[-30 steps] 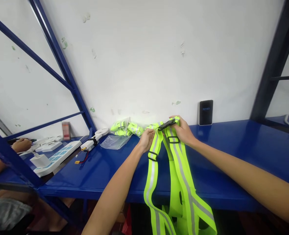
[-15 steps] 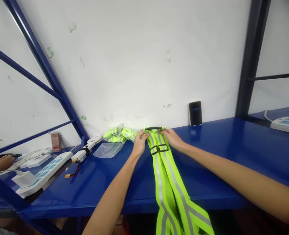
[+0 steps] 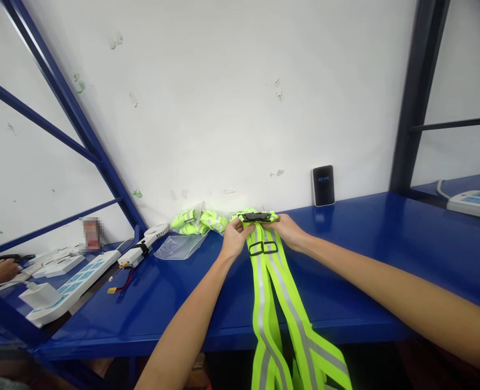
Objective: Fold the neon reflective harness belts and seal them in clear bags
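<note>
left hand grip: holds reflective strap top | right hand grip: likewise | lower ends cut off

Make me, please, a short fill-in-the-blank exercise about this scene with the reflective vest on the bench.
1. The left hand and the right hand hold the reflective vest by its black buckle, and its straps hang over the front edge of the ____ workbench.
2. The small black device with a lit screen stands leaning against the ____.
3. The clear plastic bag lies to the ____ of the left hand.
Missing words: blue; wall; left.
</note>
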`<state>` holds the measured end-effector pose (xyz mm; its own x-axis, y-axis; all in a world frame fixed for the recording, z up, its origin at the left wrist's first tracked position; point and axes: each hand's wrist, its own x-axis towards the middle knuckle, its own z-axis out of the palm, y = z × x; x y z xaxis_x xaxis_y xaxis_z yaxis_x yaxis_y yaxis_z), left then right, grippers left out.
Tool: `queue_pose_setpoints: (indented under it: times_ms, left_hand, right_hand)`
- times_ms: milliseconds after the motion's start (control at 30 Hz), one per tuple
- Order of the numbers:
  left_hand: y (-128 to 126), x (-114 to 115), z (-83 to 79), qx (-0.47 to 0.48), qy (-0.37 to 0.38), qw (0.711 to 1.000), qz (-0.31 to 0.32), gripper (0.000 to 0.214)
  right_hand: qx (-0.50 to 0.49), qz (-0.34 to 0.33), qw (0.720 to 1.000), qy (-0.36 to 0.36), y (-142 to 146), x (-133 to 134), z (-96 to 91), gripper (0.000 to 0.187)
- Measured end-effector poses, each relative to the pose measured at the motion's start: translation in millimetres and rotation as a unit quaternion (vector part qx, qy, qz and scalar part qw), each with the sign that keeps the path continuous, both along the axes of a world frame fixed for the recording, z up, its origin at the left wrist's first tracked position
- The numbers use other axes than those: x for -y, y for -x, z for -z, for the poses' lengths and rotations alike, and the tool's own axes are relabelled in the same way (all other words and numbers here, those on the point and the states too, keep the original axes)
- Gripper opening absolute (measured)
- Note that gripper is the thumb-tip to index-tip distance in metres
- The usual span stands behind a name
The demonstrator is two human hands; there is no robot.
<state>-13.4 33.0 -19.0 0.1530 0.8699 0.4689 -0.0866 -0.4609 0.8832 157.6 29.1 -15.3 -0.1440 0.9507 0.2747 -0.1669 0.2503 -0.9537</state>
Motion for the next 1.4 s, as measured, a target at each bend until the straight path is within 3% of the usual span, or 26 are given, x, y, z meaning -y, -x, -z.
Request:
queue_pose_setpoints:
  times_ms: [67,133,233,400,533,633,733,833,933,1033,1133,1233,1400]
  left_hand:
    - [-1,1,0.2,-0.004,0.006,1.000,0.007,0.040]
    - [-1,3,-0.7,-0.011,0.007,1.000,0.019,0.043]
    - [-2,6,-4.1,-0.020,0.013,0.999,0.029,0.046]
    - [-6,13,-8.9,-0.016,0.021,0.999,0.036,0.049]
    - [-10,15,-9.3,-0.014,0.020,0.998,0.051,0.052]
    - [-13,14,-7.6,-0.008,0.008,0.999,0.038,0.049]
    - [-13,12,-4.4,0.013,0.001,1.000,-0.008,0.048]
    - [-9,10,-2.0,0.040,0.036,0.998,-0.045,0.076]
    - [-5,8,-1.4,0.066,0.065,0.994,-0.050,0.097]
    - [-8,8,0.5,0.101,0.078,0.991,-0.041,0.068]
    - [-16,9,4.3,0.125,0.103,0.986,-0.023,0.038]
    - [-23,13,6.3,0.138,0.126,0.982,-0.026,0.035]
    - [-27,19,1.2,0.164,0.163,0.972,-0.026,0.043]
  right_hand:
    - [0.017,0.039,0.999,-0.028,-1,-2,1.9,0.024]
    - [0.051,0.100,0.991,-0.076,-3,0,1.8,0.041]
    - [0.133,0.175,0.960,-0.171,-6,7,-0.1,0.065]
    - [0.182,0.214,0.932,-0.228,-5,14,-0.2,0.038]
    - [0.164,0.228,0.933,-0.227,-3,13,0.6,0.037]
    - [0.152,0.202,0.939,-0.233,-2,14,-0.6,0.044]
    - [0.135,0.115,0.951,-0.254,0,15,-2.2,0.042]
    - [0.126,0.014,0.963,-0.238,2,18,-4.0,0.046]
    - [0.113,-0.031,0.971,-0.206,3,22,-7.1,0.044]
    - [0.085,-0.043,0.979,-0.182,2,24,-11.0,0.049]
    - [0.021,-0.046,0.992,-0.115,2,22,-13.0,0.072]
    - [-0.043,-0.044,0.997,-0.040,3,18,-11.7,0.082]
    - [-0.102,-0.041,0.994,-0.005,7,13,-9.0,0.071]
